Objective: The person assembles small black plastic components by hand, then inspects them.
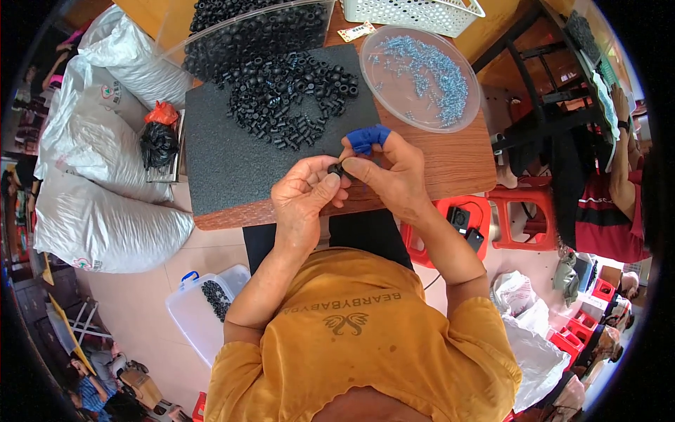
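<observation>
Over the front edge of the table, a small black plastic part (335, 169) is pinched between the thumb and fingers of my left hand (304, 193). My right hand (397, 172) meets it from the right, its thumb tip against the part and its bent index finger wrapped in blue tape. Whatever lies between those right fingertips is hidden. Just beyond my hands, a heap of similar black parts (281, 98) spreads over a dark grey mat (218, 165). To the right sits a round clear plastic lid (394, 105) with many tiny blue-silver pieces (446, 81) on it.
A clear bin (260, 35) of black parts and a white perforated basket (415, 15) stand at the back. Large white sacks (112, 204) lean at the left. Red stools (524, 218) are at the right, where another person's arm (622, 162) shows. An open plastic box (204, 309) lies on the floor.
</observation>
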A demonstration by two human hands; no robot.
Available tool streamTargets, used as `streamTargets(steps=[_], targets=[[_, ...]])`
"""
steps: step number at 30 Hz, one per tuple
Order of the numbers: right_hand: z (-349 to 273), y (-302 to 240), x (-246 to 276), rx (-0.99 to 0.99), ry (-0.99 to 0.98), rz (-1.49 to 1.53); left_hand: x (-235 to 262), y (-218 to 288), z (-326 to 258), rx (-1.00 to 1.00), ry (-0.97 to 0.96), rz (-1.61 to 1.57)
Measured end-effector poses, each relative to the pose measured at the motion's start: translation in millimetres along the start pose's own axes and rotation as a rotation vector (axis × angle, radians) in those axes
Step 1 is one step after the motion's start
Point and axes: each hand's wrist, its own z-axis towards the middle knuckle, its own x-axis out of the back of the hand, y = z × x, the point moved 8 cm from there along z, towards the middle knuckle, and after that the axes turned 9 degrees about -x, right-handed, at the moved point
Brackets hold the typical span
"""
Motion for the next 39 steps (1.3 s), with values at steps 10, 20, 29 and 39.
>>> streamTargets(steps=[10,20,29,39], targets=[[-7,-18,-7,0.268,0.063,-0.312,1,-2,-2,0.035,0.0,0.034],[-23,-26,-9,0.443,0.183,-0.32,1,-3,-4,0.076,-0.002,0.067],[-26,-22,-9,0.461,0.261,-0.375,1,-5,-5,0.079,-0.001,0.073],[-42,-28,-12,0.604,0.219,-0.449,-3,-8,-3,0.074,0.001,0.084]])
